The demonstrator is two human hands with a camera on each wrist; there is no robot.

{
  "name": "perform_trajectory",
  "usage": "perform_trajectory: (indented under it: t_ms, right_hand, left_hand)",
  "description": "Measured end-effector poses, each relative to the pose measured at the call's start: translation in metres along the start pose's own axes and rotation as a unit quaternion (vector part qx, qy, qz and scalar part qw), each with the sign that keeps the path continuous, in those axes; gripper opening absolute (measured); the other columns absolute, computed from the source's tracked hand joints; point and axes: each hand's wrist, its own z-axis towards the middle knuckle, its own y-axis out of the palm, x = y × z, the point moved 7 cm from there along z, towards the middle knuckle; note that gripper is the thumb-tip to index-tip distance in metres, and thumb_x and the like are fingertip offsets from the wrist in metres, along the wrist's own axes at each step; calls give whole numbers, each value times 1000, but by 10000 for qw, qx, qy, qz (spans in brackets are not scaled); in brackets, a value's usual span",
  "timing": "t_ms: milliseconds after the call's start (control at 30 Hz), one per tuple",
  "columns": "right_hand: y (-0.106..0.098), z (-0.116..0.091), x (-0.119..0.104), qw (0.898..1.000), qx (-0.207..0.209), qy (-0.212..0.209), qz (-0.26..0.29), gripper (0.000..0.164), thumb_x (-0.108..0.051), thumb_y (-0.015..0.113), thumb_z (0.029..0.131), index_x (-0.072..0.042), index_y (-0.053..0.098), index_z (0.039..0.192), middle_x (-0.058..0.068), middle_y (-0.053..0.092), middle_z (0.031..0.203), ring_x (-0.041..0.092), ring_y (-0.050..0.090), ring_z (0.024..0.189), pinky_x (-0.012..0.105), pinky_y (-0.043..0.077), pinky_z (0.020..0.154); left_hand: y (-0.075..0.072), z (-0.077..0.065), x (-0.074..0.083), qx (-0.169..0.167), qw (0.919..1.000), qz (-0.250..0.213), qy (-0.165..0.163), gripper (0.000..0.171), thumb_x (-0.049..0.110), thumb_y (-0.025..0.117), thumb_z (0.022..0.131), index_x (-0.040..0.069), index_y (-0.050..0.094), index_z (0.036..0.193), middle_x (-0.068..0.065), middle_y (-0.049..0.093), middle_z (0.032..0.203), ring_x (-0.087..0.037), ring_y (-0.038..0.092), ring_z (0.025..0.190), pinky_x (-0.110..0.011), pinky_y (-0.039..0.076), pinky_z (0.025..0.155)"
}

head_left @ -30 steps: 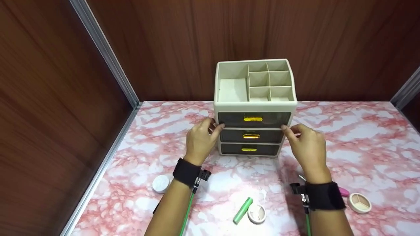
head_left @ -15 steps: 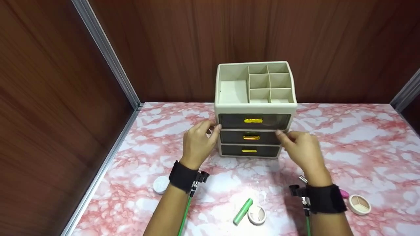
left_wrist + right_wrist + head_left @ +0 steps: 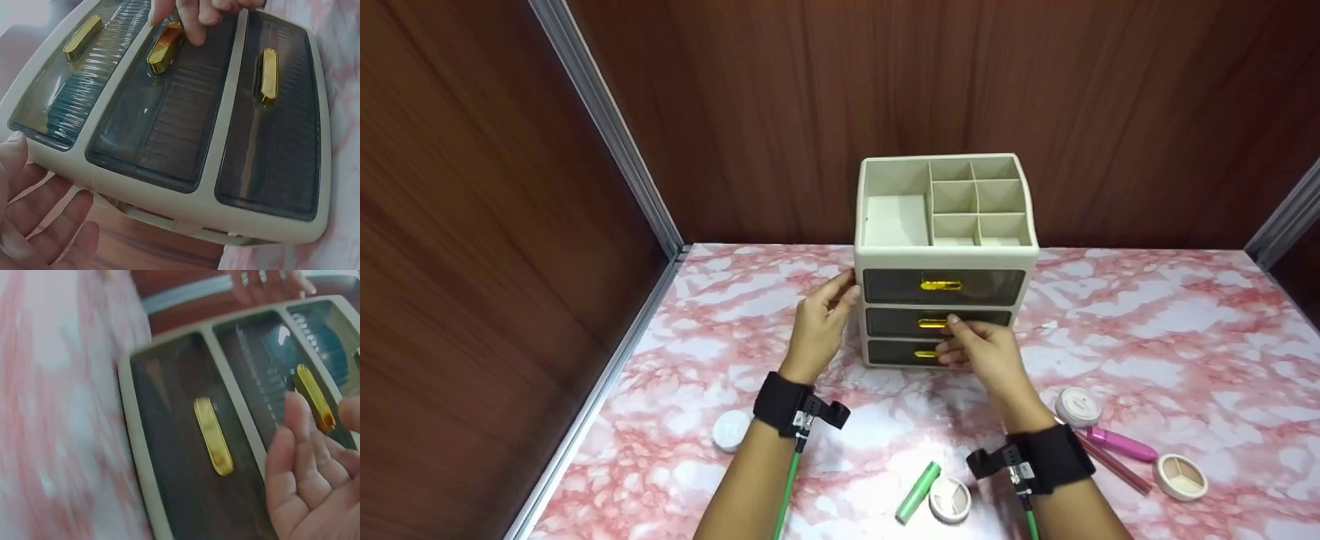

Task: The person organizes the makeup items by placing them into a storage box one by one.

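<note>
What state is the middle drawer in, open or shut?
Shut: the middle drawer sits flush in the cream frame, with the right hand near the drawer's gold handle.

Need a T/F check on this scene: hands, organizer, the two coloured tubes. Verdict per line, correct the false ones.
1. The right hand is at the middle handle. True.
2. The left hand is on the top handle. False: it is at the left side of the organizer.
3. The top drawer is closed. True.
4. The green tube stands upright. False: it lies flat beside a round palette.
5. The pink tube lies right of the green tube. True.
</note>
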Motion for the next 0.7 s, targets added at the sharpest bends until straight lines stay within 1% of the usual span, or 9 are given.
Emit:
perform_trajectory:
  t_ms: [67,200,300,367,433,467,500,600,700]
  right_hand:
    - [3,0,3,9997,140,49,216,48,-37,58,85,9,60,96,16,64,72,24,62,59,40,51,62]
    - [8,1,8,9980,325,9,534,48,-39,60,83,8,60,94,15,63,69,20,60,54,34,51,56]
    - [6,5,21,9948,229,-194,975,41,-35,61,83,6,62,90,14,62,67,18,57,52,32,49,51]
    - [7,8,28,9916,109,-288,1256,36,-31,62,84,5,62,87,13,61,67,18,56,51,31,49,50]
    - [8,5,28,9903,129,-290,1352,36,-31,63,83,4,62,86,12,61,66,17,55,50,30,49,50]
    - [10,0,22,9914,255,-196,1268,39,-34,64,81,5,61,86,13,60,66,16,55,51,30,49,51]
    - [11,-4,17,9921,325,-173,1196,42,-35,65,80,6,60,85,12,60,66,15,54,50,30,49,52]
    - [9,-8,16,9929,429,-132,1098,45,-36,65,80,8,60,86,13,60,66,15,54,50,30,49,51]
    - [5,-3,30,9936,406,-45,1054,43,-36,65,80,7,62,84,12,61,65,16,55,50,32,50,52]
  left_hand:
    - [1,0,-4,-20,9998,-156,-90,40,30,53,89,7,53,123,-3,56,118,-10,56,100,-24,43,85]
    - [1,0,-8,54,10000,34,-6,38,27,54,88,7,55,121,-3,55,119,-11,57,96,-24,44,83]
    - [1,-3,-2,154,9996,202,137,34,20,56,88,3,56,118,-7,57,116,-14,59,92,-25,45,80]
    - [-1,-5,4,218,9996,143,147,32,15,57,87,1,57,116,-9,58,114,-14,59,92,-25,45,80]
    - [-2,-5,10,239,9997,33,89,31,12,57,87,-1,57,115,-10,58,113,-15,59,93,-25,45,80]
    - [-3,-6,13,245,9997,-8,53,31,12,57,87,-2,57,115,-11,58,113,-14,59,94,-24,45,80]
    - [-3,-5,13,242,9997,-51,22,32,12,57,87,-2,57,115,-11,58,113,-14,59,94,-24,46,80]
    - [-3,-4,14,225,9997,-88,-35,33,14,57,87,-2,56,116,-12,58,113,-14,59,95,-23,46,80]
    - [-2,-4,13,209,9997,-109,-63,34,15,57,87,-2,56,116,-12,58,114,-14,59,96,-23,46,80]
